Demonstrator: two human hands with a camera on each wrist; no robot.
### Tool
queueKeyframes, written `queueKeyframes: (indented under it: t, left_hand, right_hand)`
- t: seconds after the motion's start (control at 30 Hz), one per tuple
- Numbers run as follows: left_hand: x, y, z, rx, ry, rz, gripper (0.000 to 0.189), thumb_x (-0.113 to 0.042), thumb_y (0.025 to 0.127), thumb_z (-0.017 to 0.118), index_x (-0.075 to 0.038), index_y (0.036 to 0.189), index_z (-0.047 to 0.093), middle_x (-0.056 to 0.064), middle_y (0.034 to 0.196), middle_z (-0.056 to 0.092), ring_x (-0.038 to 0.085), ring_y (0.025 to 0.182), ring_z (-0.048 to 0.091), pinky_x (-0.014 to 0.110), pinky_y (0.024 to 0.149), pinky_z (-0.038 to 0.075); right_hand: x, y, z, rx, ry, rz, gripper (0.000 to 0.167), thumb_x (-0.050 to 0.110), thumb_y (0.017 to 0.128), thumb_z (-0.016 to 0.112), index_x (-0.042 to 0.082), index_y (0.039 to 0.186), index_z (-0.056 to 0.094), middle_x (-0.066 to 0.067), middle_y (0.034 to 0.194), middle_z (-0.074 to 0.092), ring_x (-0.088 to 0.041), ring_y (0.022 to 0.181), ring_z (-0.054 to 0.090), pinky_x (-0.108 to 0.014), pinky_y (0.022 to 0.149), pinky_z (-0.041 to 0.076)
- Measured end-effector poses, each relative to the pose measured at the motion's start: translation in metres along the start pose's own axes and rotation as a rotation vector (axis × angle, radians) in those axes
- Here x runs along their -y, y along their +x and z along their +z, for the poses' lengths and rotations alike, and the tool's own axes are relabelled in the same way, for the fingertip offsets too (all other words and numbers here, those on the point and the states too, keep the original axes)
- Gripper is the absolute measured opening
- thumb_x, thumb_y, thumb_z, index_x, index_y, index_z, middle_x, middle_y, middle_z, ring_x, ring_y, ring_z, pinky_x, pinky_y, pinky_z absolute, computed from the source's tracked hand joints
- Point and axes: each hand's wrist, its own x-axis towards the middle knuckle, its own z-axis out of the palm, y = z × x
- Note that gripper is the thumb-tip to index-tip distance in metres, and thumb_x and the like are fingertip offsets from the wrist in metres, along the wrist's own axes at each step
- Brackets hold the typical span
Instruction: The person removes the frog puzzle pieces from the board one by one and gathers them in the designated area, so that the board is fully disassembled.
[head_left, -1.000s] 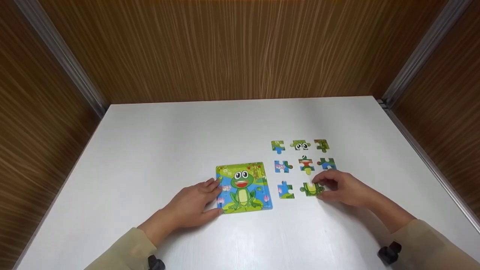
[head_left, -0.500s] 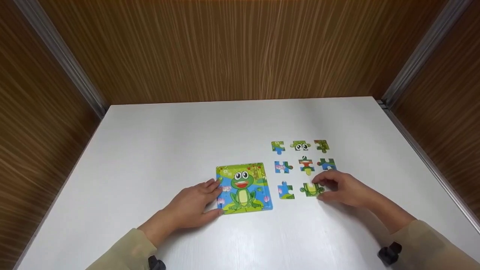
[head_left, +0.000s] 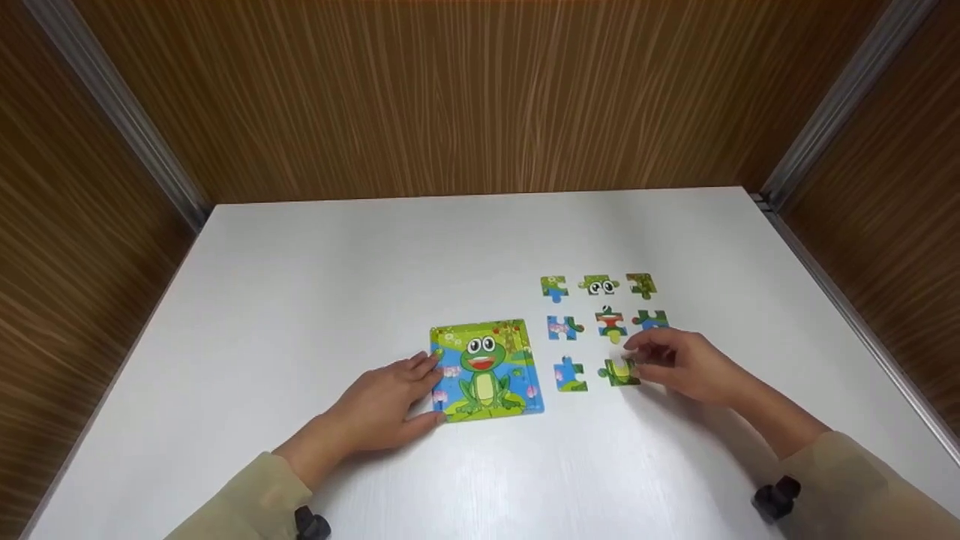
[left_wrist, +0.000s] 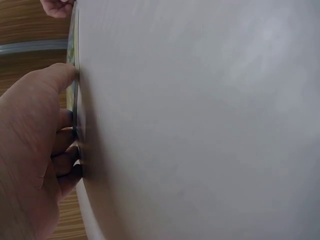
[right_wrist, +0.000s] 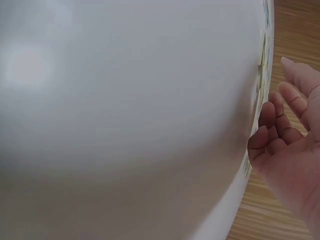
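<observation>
A square frog picture puzzle board (head_left: 486,371) lies flat on the white table. My left hand (head_left: 386,409) rests along its left edge, thumb at the lower corner and fingertips on the rim. To the right of the board, several loose jigsaw pieces lie spread in rows. My right hand (head_left: 686,364) hovers at the frog-belly jigsaw piece (head_left: 619,375) and overlaps its right side in the head view. In the right wrist view, the right hand's thumb and index finger stand apart with nothing between them. A blue-green piece (head_left: 649,319) lies just beyond the right hand.
Further pieces include the frog-eyes piece (head_left: 598,286), the mouth piece (head_left: 611,324) and a blue corner piece (head_left: 570,375). Wood-grain panels (head_left: 480,97) stand at the back and both sides of the white table (head_left: 337,277).
The right hand's thumb and finger have come up off the frog-belly piece, which stays on the table. The left hand holds its place at the board. The head view has shifted slightly.
</observation>
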Motion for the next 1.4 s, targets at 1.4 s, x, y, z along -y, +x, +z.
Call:
queueKeyframes:
  t: [1.4]
  left_hand:
    - [0.001,0.002,-0.001,0.021,-0.015,-0.017,0.070,-0.051,0.103,0.057,-0.003,0.155,0.054,0.014,0.163,0.045,0.033,0.152,0.042,0.054,0.117,0.042]
  right_hand:
    - [0.097,0.070,0.078,0.213,-0.030,-0.290,0.042,0.012,0.088,0.088,0.006,0.127,0.074,-0.007,0.106,0.069,-0.023,0.096,0.061,-0.041,0.082,0.056]
